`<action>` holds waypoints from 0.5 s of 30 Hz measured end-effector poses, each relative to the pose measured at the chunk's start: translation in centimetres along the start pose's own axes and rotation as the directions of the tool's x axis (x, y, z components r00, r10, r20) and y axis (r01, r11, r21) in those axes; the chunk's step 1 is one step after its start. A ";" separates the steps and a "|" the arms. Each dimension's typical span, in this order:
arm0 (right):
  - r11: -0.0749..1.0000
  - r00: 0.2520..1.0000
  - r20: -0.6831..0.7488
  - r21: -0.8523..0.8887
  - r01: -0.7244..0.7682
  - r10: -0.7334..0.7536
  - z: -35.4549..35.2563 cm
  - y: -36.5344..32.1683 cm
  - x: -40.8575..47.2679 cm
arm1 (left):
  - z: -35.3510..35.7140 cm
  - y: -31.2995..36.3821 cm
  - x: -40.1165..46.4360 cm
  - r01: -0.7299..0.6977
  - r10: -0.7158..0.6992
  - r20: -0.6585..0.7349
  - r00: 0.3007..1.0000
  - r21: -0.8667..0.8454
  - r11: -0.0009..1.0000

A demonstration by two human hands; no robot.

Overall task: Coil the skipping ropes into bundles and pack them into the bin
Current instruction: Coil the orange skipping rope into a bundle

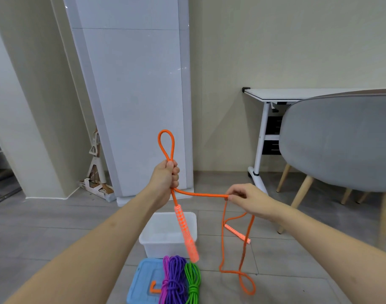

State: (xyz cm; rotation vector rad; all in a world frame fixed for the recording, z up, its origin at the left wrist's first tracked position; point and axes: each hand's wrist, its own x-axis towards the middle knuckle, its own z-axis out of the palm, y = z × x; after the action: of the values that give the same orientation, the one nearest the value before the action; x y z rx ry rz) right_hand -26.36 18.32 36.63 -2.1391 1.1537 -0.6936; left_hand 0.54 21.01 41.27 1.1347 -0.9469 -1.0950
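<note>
- Chair (341,141), grey, fabric-backed, wooden-legged, stands at right.
- Translucent white plastic bin (168,233) sits open on the floor; its blue lid (144,279) lies nearer, under coiled purple (176,279), pink (165,279) and green ropes (193,279).
- Orange skipping rope (200,194) stretches between both hands.
- Left hand (165,177) fists a loop, handle (186,233) dangling.
- Right hand (247,199) pinches the rope in its fingertips.

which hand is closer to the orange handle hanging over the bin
Left. The left hand grips the orange rope just above that hanging handle. The right hand pinches the rope off to the side.
</note>
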 end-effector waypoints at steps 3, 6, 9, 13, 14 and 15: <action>0.996 0.994 -0.106 -0.078 -0.033 0.024 -1.7 1.4 -0.2 | -1.1 -0.5 0.1 0.004 -0.018 0.066 0.998 0.198 0.980; 0.997 0.982 -0.186 -0.068 0.025 -0.037 -2.6 1.0 -0.2 | -1.0 -1.0 -0.5 -0.031 -0.012 0.133 0.991 0.315 0.949; 0.992 0.977 -0.179 -0.064 0.110 -0.119 -2.5 -0.3 0.4 | -0.1 -1.4 -1.2 -0.045 -0.022 0.198 0.980 0.325 0.945; 0.979 0.970 -0.149 -0.098 0.178 -0.192 -1.8 -1.8 1.2 | 0.6 -2.5 -1.1 0.000 -0.079 0.283 0.956 0.269 0.963; 0.977 0.969 -0.143 -0.101 0.187 -0.200 -1.6 -2.2 1.3 | 0.8 -2.7 -1.1 -0.001 -0.083 0.297 0.951 0.271 0.963; 0.975 0.969 -0.139 -0.108 0.192 -0.206 -1.4 -2.5 1.4 | 0.9 -2.9 -1.2 -0.009 -0.081 0.311 0.947 0.276 0.961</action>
State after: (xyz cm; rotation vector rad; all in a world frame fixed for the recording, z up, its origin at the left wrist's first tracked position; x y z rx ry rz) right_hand -25.32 17.87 39.58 -2.3386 1.0749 -0.9202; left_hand -1.09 21.76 38.58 1.2217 -1.3717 -1.2284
